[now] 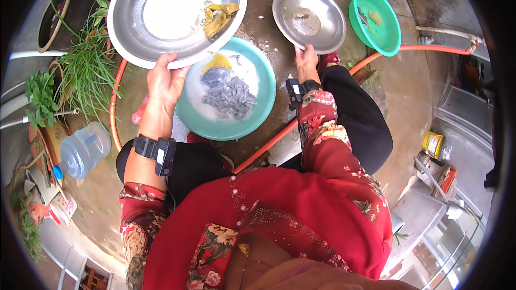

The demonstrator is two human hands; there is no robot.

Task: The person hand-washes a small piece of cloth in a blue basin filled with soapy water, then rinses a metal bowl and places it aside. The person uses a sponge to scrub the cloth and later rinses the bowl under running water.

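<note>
My left hand (167, 78) grips the near rim of a large stainless steel basin (133, 36), thumb on the rim. A crumpled mustard-yellow cloth (217, 19) lies inside that basin at its right. My right hand (307, 62) holds the near rim of a smaller steel basin (282, 14) with a little water in it. Between my hands a teal plastic basin (268, 88) stands on the ground, partly beneath the large one. It holds suds, wet grey cloth (234, 96) and a yellow cloth (219, 62).
A green plastic basin (395, 34) stands at upper right. An orange hose (282, 131) runs across the wet concrete floor. Potted green plants (86, 68) and a large clear water bottle (86, 149) are at left.
</note>
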